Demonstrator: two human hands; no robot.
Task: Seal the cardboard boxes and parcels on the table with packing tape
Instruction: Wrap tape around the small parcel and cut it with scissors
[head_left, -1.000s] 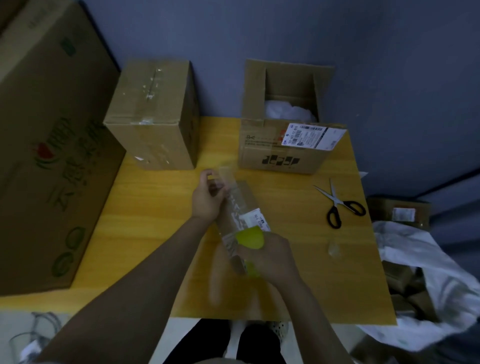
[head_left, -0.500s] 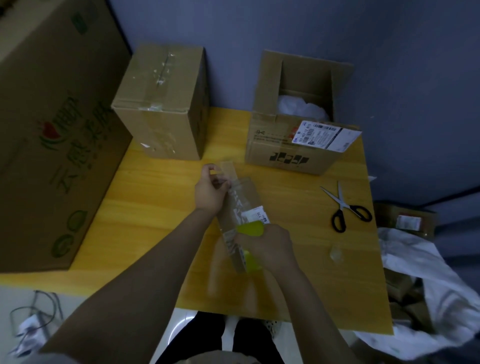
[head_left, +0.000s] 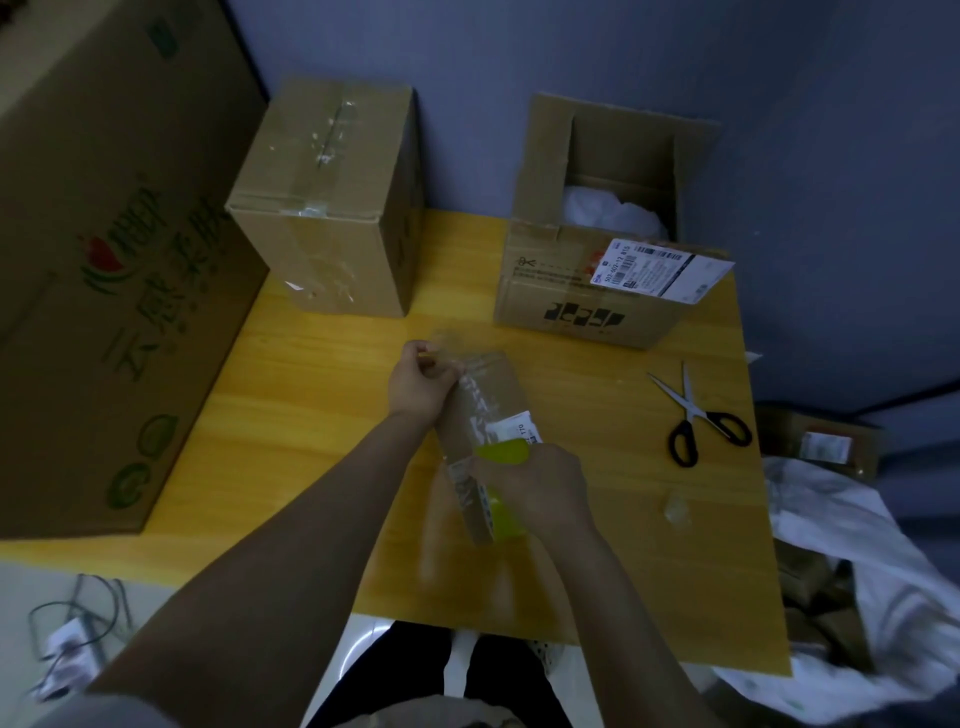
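While the left hand (head_left: 421, 384) is pinching the free end of the clear packing tape (head_left: 474, 402) at the far end of the small brown cardboard parcel (head_left: 506, 384), the right hand (head_left: 540, 488) is curling its grip round the yellow-green tape dispenser (head_left: 501, 452), likely tensioning the strip along the seam. That parcel is sitting mid-way across the yellow wooden table (head_left: 322, 395). Two more are standing behind: one taped cardboard box (head_left: 332, 208) and one open cardboard box (head_left: 587, 296); one pair of black-handled scissors (head_left: 696, 421) is lying to the right

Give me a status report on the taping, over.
Left hand pinching tape end at small parcel's far end. Right hand gripping yellow-green tape dispenser at near end. Open box behind, unsealed. Scissors right, clear.
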